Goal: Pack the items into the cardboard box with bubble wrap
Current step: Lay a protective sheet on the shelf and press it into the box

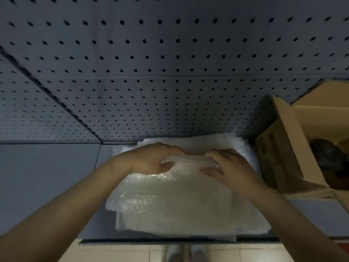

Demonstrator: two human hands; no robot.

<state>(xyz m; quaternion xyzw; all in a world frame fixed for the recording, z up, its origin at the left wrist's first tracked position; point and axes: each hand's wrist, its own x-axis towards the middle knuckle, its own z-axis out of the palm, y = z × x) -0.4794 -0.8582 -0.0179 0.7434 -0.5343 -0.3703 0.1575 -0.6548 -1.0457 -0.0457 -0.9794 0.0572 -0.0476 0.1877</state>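
From the head view, the left hand [151, 159] and right hand [228, 167] each curl their fingers around one end of a wrapped bundle [190, 161] lying left-to-right on the bubble wrap [170, 203]. The box [290, 140] stands open at right, nearer the right hand.

Two bare hands, the left hand [151, 157] and the right hand [228, 165], one open cardboard box [294, 148] holding one dark item [328, 157] too dim to identify, one overlapping spread of bubble wrap sheets [175, 205] whose number cannot be told, and two shoes [186, 253].
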